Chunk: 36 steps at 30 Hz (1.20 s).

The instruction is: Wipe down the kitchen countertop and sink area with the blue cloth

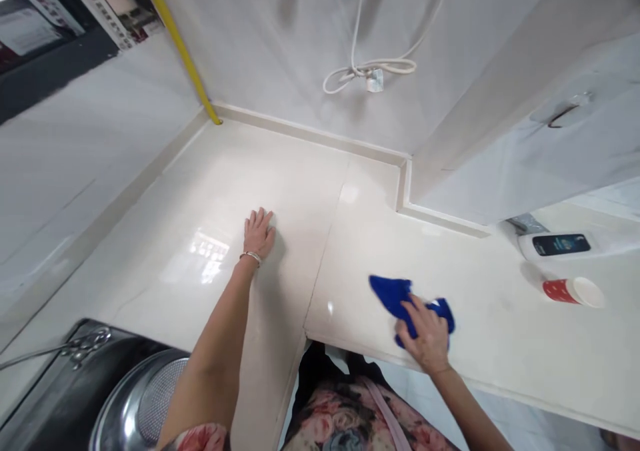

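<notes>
A blue cloth (393, 294) lies bunched on the cream countertop (280, 164), near its front edge. My right hand (425, 331) presses on it, fingers closed over the folds. Farther left, my left hand (259, 234) rests on the bare counter surface with fingers stretched out and nothing in it. A bracelet (251, 256) circles the left wrist.
At the right stand a red and white paper cup (563, 290) and a white bottle (530, 246) with a dark label. A gas stove (65, 364) and metal strainer pot (120, 404) sit lower left. A yellow pipe (183, 48) and white cord (357, 71) run along the walls.
</notes>
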Tool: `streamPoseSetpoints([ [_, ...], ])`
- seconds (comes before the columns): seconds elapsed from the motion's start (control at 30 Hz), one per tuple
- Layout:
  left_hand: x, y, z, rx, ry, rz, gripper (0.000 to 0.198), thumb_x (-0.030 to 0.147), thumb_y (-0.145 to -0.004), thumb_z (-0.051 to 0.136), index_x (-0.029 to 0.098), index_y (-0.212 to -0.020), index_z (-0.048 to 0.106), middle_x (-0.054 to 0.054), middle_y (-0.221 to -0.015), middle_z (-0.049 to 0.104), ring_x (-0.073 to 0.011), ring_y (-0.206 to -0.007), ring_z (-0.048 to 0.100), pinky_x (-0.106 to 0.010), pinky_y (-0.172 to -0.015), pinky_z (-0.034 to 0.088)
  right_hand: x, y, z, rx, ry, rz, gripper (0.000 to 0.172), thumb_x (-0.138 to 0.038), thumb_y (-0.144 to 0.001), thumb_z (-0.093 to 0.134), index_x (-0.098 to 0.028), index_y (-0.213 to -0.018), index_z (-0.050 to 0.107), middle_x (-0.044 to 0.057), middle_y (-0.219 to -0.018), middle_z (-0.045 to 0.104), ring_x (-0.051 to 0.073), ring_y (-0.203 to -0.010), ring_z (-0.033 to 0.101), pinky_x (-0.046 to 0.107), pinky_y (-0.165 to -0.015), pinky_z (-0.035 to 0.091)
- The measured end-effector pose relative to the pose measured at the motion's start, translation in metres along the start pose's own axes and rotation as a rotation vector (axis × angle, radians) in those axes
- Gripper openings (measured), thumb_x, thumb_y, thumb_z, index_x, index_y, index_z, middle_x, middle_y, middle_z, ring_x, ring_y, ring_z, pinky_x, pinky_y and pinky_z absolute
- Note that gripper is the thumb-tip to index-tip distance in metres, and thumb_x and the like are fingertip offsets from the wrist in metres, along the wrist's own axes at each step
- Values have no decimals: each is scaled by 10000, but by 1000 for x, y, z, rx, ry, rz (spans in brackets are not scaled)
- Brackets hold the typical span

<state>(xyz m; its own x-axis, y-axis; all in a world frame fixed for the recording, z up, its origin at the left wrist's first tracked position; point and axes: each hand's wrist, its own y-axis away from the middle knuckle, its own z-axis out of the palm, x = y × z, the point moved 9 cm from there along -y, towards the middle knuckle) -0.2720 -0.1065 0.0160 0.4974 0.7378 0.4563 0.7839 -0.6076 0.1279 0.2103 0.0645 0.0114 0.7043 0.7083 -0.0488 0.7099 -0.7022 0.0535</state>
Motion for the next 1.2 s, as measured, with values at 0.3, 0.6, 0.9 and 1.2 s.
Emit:
streamPoseSetpoints([
  [0.3,-116,109,-58,199,-157,-290,680,501,-981,280,146,-1551,393,-188,-1696,204,-401,-1585,27,-624,-1280,58,30,-78,-35,141,123,279,620,-444,-966,389,-154,-1499,514,177,-1565,474,332,-1004,644,479,-830,479],
  [0.6,-138,127,-45,266,-170,-327,672,555,-996,262,230,-1579,343,-149,-1711,180,-392,-1586,53,-646,-1266,63,-214,-211,-28,44,89,-192,636,-370,-959,393,-171,-1562,420,155,-1659,331,364,-1162,500,518,-950,371],
  [0.9,-138,129,-51,223,-154,-346,643,505,-1015,205,226,-1578,345,-152,-1706,197,-385,-1586,67,-619,-1269,70,-433,-108,-18,-167,-182,-790,681,-415,-915,467,-166,-1546,398,101,-1685,298,338,-1156,466,552,-949,381],
  [1.2,-131,121,-63,231,-303,-250,656,470,-1005,154,183,-1571,322,-212,-1653,266,-423,-1532,181,-630,-1178,217,-354,-4,-7,-103,-281,-1129,504,-405,-960,397,-217,-1412,518,23,-1560,514,214,-942,526,431,-806,397],
])
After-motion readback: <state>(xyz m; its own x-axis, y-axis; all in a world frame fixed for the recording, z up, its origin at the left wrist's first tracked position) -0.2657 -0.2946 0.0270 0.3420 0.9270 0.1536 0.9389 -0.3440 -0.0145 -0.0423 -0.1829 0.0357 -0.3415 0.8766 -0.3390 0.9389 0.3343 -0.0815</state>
